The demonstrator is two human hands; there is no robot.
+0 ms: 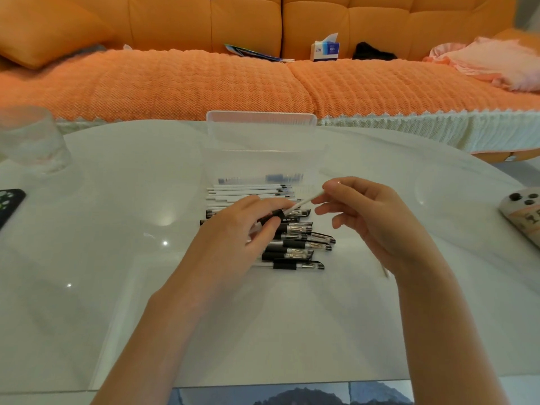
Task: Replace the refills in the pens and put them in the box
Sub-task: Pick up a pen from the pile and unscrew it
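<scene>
While our L hand point(242, 229) curls palm-down round a pen point(270, 219) above the pen pile point(298, 247), our R hand point(368, 220) pinches a white refill point(304, 203) btwn thumb & forefinger, its lower end at the pen's mouth. Both forearms reach over the counter point(117, 229); clear box point(263, 135) stands just behind the pile, spare refills point(248, 192) btwn.

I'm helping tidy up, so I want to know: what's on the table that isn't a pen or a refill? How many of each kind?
Box: 1
Glass: 1
Phones: 2 (left phone, right phone)
Total: 4
</scene>
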